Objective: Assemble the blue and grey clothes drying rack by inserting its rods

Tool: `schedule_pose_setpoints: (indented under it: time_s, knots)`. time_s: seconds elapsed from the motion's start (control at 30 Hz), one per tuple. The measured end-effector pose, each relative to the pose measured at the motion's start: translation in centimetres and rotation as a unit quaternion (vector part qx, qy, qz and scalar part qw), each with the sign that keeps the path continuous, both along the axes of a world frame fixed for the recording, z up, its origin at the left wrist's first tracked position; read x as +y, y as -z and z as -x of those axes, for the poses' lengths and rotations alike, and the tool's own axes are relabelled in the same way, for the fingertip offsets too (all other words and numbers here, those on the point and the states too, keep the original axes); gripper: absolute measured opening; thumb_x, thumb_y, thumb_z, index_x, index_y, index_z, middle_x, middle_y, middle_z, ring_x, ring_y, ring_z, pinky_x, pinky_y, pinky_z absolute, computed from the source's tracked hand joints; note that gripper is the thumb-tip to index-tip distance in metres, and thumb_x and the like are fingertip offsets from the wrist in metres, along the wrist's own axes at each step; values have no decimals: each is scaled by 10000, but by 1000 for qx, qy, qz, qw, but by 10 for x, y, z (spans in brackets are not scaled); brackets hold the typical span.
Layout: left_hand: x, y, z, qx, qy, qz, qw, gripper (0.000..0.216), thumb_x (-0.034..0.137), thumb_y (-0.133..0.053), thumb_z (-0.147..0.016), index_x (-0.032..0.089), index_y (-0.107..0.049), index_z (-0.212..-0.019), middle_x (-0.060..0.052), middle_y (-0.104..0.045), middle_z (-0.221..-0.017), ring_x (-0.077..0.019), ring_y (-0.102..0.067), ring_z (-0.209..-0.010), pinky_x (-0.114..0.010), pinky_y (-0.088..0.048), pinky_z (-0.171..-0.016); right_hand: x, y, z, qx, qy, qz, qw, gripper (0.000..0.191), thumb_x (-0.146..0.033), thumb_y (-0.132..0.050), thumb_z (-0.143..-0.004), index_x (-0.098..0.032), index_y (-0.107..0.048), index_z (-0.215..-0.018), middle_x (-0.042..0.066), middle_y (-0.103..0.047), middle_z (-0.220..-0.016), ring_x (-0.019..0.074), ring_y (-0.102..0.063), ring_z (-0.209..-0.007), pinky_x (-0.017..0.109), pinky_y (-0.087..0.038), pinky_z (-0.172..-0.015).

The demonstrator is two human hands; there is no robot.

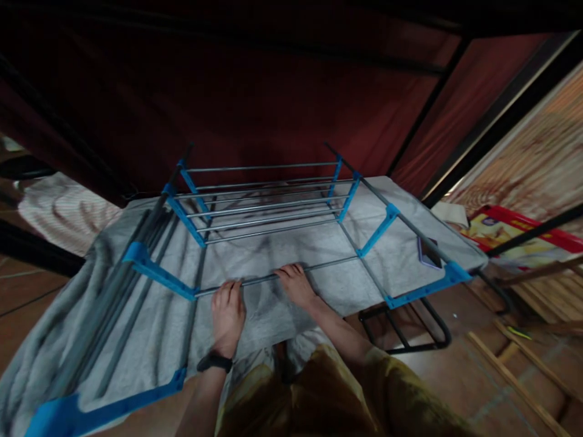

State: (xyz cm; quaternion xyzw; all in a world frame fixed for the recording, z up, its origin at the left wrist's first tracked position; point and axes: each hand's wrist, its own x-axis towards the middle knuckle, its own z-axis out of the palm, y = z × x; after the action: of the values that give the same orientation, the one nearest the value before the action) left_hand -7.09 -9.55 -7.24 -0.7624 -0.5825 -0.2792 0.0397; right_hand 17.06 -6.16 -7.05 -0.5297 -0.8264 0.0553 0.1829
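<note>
A partly assembled rack of thin metal tubes and blue plastic brackets lies on a bed covered with a grey blanket. My left hand, with a dark band at its wrist, has its fingers wrapped over a cross tube near the left bracket. Farther right along this same tube, my right hand also closes over it. The tube spans the left and right brackets, partly hidden under my fingers. Several parallel tubes join the brackets at the far end.
Several loose grey tubes lie along the blanket's left side. A phone rests under the right-hand rail. Beyond the bed hangs a dark red cloth. A red and yellow box and a wooden frame stand at right.
</note>
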Motion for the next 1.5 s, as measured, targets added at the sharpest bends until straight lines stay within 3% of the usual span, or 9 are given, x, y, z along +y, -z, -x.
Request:
schedule_pose_setpoints:
  time_s: [0.1,0.27,0.4,0.57,0.77,1.27,1.5]
  knots:
    - [8,0,-7,64,35,4,997,443,116,-353,-948,138,-541,-1348,-148,-612,-1273,-285,-521,-1240,-462,-336,-1107,-11,5,-13,38,47,-32,998,434,-107,-487,-947,-259,-585,-1342,91,-609,-1285,240,-527,-1197,445,-371,-1097]
    - [20,-4,-13,114,28,29,993,421,148,-375,-961,148,-603,-1314,-142,-648,-1183,-289,-553,-1075,-446,-376,-1010,-39,18,-62,90,177,-75,977,486,-71,-457,-904,-205,-560,-1359,132,-556,-1342,261,-478,-1260,447,-413,-1067]
    - [26,-2,-13,94,20,42,994,368,214,-403,-977,174,-657,-1240,-126,-658,-1071,-280,-551,-967,-417,-392,-910,-56,16,-127,75,347,-116,928,470,-115,-435,-902,-160,-532,-1359,166,-548,-1329,293,-479,-1252,476,-429,-1024]
    - [27,0,-11,79,20,38,996,355,234,-390,-987,175,-678,-1185,-122,-651,-1032,-282,-543,-967,-411,-381,-896,-59,6,-191,23,484,-67,872,486,-138,-469,-893,-92,-502,-1375,213,-563,-1291,306,-542,-1163,420,-445,-962]
    - [27,2,-10,84,17,34,996,359,220,-412,-977,177,-670,-1222,-124,-654,-1058,-280,-531,-970,-411,-373,-898,-47,9,-212,20,466,9,885,426,-134,-439,-926,-130,-572,-1331,153,-627,-1112,239,-595,-1002,323,-440,-902]
    - [27,3,-7,74,13,15,997,374,249,-389,-994,179,-682,-1216,-119,-674,-1085,-275,-526,-958,-408,-379,-894,-39,9,-218,95,463,9,881,500,-74,-437,-849,-129,-618,-1311,89,-605,-962,192,-562,-830,274,-451,-838]
    - [26,1,-6,55,9,16,998,393,268,-388,-994,160,-691,-1219,-136,-674,-1077,-290,-522,-970,-419,-388,-907,-38,10,-218,119,465,12,877,501,-81,-427,-845,-127,-637,-1297,92,-612,-959,193,-575,-855,270,-462,-857]
